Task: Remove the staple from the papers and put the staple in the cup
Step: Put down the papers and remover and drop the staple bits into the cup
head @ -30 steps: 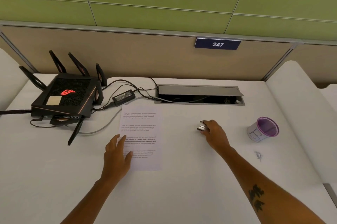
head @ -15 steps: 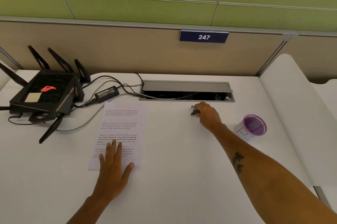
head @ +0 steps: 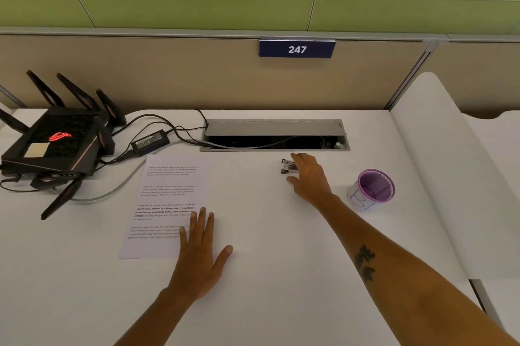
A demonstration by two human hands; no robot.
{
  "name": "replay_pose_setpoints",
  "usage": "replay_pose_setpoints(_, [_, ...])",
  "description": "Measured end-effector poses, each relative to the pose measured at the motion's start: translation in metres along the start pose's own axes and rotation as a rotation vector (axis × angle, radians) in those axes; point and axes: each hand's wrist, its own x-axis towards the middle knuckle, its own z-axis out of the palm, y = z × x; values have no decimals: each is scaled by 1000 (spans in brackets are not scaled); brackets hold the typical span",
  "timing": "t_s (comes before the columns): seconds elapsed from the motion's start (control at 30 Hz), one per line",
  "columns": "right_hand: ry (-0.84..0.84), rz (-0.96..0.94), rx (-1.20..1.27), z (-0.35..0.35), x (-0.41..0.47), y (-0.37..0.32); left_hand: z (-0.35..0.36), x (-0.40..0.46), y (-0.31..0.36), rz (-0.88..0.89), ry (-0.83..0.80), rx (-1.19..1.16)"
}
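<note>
A white surface (head: 281, 275) seen from above, with a tan partition along its far edge. The papers (head: 166, 199), printed with paragraphs of text, lie flat left of centre, long side running toward the far edge. The left hand (head: 199, 258) rests palm down with fingers spread and straight, fingertips on the papers' near right corner; its grip is fully open and holds nothing. The right hand (head: 309, 178) reaches toward the far edge, just in front of a cable tray (head: 274, 136) set into the surface. Its fingers are loosely open around a small dark staple remover (head: 288, 166), which lies on the surface touching the fingertips; whether the grip has closed on it cannot be told. The cup (head: 371, 189), white with a purple inside, stands near the right edge, just right of the right hand. A black router (head: 56, 145) with antennas sits at the far left corner, with a power brick (head: 150, 143) beside it. The staple is too small to make out.
</note>
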Motion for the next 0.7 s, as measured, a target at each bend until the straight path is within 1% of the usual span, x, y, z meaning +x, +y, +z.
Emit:
replay_pose_setpoints(0.17, [116, -91, 44, 18, -60, 11, 13, 0, 23, 51, -34, 4])
replay_pose_setpoints(0.3, [126, -126, 33, 32, -114, 37, 27, -1, 42, 95, -77, 38])
replay_pose_setpoints(0.4, [149, -113, 10, 34, -150, 61, 38, -3, 59, 130, -118, 48])
replay_pose_setpoints(0.53, [185, -19, -68, 26, -188, 97, 52, -6, 79, 164, -194, 68])
replay_pose_setpoints(0.7, [217, 226, -183, 16, -221, 136, 66, -6, 99, 105, -264, 114])
